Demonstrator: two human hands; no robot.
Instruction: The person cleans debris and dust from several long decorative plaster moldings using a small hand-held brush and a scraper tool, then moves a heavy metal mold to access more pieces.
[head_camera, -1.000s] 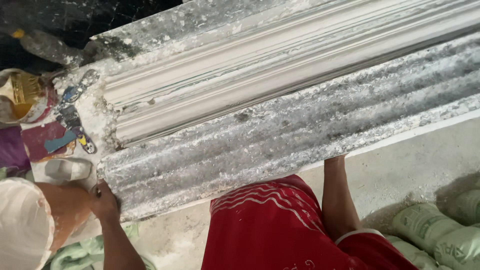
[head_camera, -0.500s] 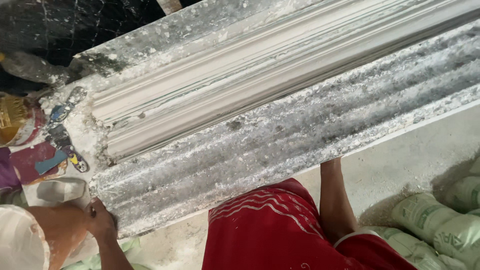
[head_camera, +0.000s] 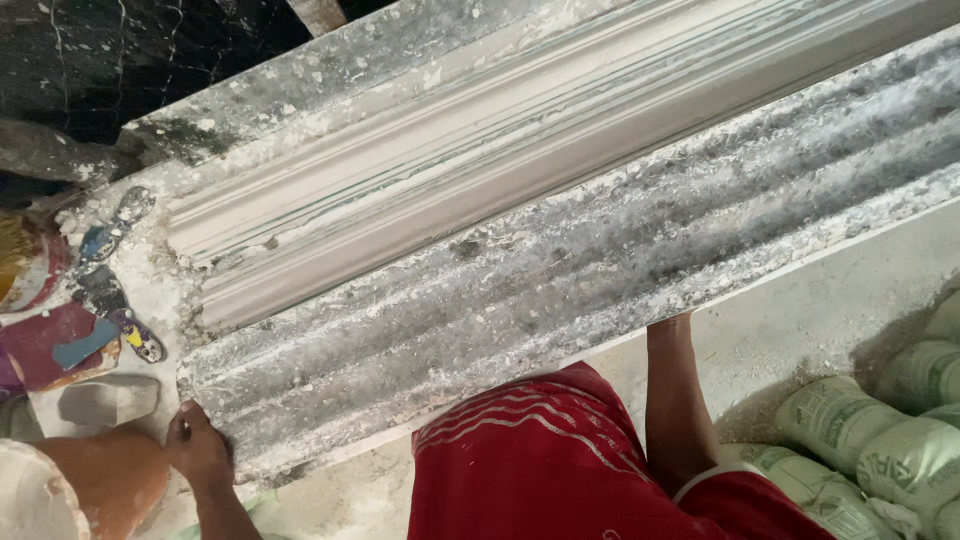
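Down at about eight o'clock, the left hand (head_camera: 198, 450) rests at the near corner of a long grey plaster-crusted slab (head_camera: 560, 290), its grip curled against the edge. Whether the fingers actually clamp it I cannot tell.

Just beyond, at nine o'clock, lie a dark red scrap (head_camera: 50, 345) with a blue patch and some small paint-spattered tools (head_camera: 110, 240) on the dusty surface.

The slab's long axis runs from seven o'clock up to two o'clock, and a pale moulded cornice (head_camera: 480, 150) lies along its far half, pointing the same way.

The right arm reaches up under the slab's near edge at five o'clock (the right hand itself is hidden).

Pale green sacks (head_camera: 890, 430) with darker printed panels are stacked on the floor at four o'clock.
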